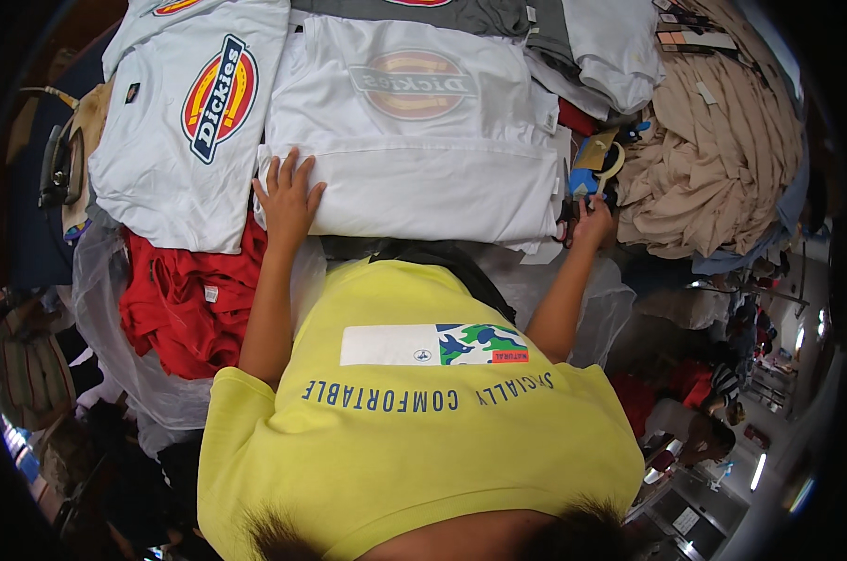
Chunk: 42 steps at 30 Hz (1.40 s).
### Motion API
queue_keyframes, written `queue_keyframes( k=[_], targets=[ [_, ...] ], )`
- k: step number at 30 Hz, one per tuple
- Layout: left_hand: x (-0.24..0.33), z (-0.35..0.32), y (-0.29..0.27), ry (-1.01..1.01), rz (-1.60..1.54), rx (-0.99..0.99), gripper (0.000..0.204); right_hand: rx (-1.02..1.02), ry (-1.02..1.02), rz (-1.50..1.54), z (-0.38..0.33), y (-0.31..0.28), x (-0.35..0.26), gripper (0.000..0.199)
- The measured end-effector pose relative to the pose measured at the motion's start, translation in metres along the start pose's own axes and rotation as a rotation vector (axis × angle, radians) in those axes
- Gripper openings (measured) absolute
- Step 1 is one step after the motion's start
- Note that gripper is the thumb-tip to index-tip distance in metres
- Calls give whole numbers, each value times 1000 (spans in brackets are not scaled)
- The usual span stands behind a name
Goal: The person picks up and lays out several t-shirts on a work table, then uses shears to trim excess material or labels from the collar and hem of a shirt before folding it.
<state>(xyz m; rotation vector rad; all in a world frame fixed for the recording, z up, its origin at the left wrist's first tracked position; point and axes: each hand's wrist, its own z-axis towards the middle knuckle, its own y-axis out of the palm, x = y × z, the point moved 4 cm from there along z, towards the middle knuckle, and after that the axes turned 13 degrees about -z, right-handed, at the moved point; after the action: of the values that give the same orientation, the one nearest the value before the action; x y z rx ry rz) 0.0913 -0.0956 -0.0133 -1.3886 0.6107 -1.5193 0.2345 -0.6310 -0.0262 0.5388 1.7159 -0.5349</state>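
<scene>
A white T-shirt (423, 192) lies folded in front of me, its lower part turned up in a wide straight band. A printed logo shows faintly through its cloth. My left hand (290, 194) rests on the shirt's left edge with fingers spread, holding nothing. At the shirt's right edge, my right hand (592, 224) is closed on dark-handled scissors (567, 221); the fingers partly hide them. Another white T-shirt (175, 131) with a red, yellow and blue oval print lies flat on the left.
A roll of tape (612, 165) lies beyond my right hand, beside a large heap of beige garments (713, 159). Red garments (194, 299) fill a clear plastic bag (101, 280) at lower left. An iron-like dark tool (58, 168) stands far left. People (690, 435) are behind, right.
</scene>
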Motion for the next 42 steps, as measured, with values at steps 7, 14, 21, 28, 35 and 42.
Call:
queue_keyframes(
  k=[7,14,21,28,35,42],
  targets=[
    [0,0,0,-7,13,4,44,183,-288,-586,12,-7,-1,19],
    [-1,-1,1,-26,31,-9,44,241,-450,-1125,5,-19,-1,20],
    [13,1,3,227,-17,-101,50,-240,-549,-576,-51,54,-14,17],
    [-1,-7,5,42,-87,-65,72,-1174,-568,-798,-228,239,-21,41],
    [-1,-8,5,31,-133,-17,75,-1280,-794,-964,-293,316,6,44],
    [-5,-11,8,27,-131,5,75,-1098,-968,-1297,-301,320,5,40]
  ],
)
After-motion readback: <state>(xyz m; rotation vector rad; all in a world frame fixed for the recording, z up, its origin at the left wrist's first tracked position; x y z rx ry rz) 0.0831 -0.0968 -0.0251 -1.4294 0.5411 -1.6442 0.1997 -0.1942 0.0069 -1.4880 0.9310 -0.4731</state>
